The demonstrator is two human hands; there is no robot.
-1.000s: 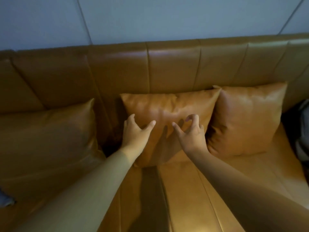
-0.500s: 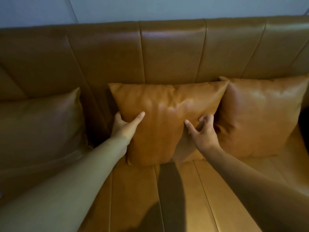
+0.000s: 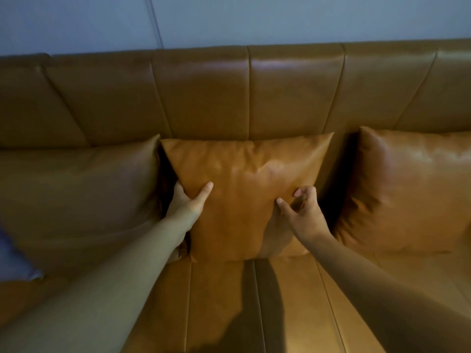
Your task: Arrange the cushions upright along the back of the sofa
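Three tan leather cushions stand along the back of a tan leather sofa [image 3: 293,93]. The middle cushion [image 3: 244,189] leans upright against the backrest. My left hand [image 3: 187,203] grips its left edge, thumb on the front and fingers hidden behind. My right hand [image 3: 303,212] pinches the cushion's lower right side, fingers curled into the leather. The left cushion [image 3: 76,200] almost touches the middle one at its top corner. The right cushion [image 3: 413,189] stands apart from it, with a dark gap between them.
The sofa seat [image 3: 293,301] stretches toward me below the cushions, with my shadow across it. A bluish-grey cloth [image 3: 15,261] pokes in at the left edge. A pale wall [image 3: 254,19] rises behind the backrest.
The middle cushion has shifted left, away from the right cushion and up to the left one. My hands went from hovering at its front to gripping its two sides.
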